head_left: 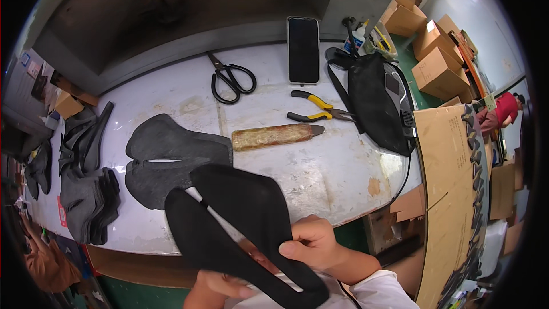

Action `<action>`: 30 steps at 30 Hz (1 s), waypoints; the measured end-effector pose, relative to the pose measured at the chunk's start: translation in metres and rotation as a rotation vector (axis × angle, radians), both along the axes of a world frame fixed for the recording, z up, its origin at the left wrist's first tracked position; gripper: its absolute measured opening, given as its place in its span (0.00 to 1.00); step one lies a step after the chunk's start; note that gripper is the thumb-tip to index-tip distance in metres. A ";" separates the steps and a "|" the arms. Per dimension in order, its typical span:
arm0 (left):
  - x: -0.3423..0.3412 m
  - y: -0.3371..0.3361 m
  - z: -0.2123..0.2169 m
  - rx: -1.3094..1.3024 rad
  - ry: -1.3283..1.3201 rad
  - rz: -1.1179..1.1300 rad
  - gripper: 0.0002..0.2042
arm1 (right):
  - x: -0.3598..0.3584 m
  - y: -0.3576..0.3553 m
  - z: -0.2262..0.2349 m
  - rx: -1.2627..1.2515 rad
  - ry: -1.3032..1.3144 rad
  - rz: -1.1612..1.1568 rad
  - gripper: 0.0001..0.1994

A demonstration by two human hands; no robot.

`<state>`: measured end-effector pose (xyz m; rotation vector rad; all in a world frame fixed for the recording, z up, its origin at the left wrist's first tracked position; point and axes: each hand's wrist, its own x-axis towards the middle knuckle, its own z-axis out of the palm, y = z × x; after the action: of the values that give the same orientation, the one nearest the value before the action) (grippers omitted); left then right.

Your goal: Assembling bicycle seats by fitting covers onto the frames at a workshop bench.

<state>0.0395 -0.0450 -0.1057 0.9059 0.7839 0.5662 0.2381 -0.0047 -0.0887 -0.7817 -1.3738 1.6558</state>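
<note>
A black bicycle saddle cover (243, 206) with a long slot down its middle is held up at the near edge of the table, tilted. My right hand (313, 245) grips its right edge, the thumb on top and the fingers curled. At the lower edge my left hand (222, 285) holds it from underneath, its fingers partly hidden by the cover. Just beyond lies a dark grey saddle-shaped piece (166, 143) with a slot, flat on the table. A tool with a tape-wrapped handle (271, 137) and a dark tip lies to the right of that piece.
On the white table (343, 194) are black scissors (231, 79), yellow-black pliers (320, 109), an upright phone (303, 50) and a black pouch (377, 103) with a cable. Stacked dark pieces (88, 203) stand left. Cardboard boxes (440, 71) and a person (506, 109) are far right.
</note>
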 end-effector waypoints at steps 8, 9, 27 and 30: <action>0.001 -0.006 0.021 0.061 -0.129 0.701 0.23 | 0.003 0.008 -0.014 -0.442 0.360 0.056 0.14; -0.002 -0.006 0.021 0.111 -0.096 0.772 0.23 | 0.004 0.004 -0.015 -0.438 0.361 0.058 0.14; 0.016 -0.012 0.042 0.057 0.095 1.024 0.30 | -0.014 -0.019 -0.010 -0.226 0.258 -0.091 0.24; 0.018 -0.012 0.036 -0.136 -0.212 1.044 0.31 | -0.008 -0.018 -0.001 -0.257 0.268 -0.003 0.27</action>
<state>0.0570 -0.0566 -0.0692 0.2373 1.0598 1.4703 0.2300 -0.0227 -0.0899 -0.6741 -0.9871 1.8816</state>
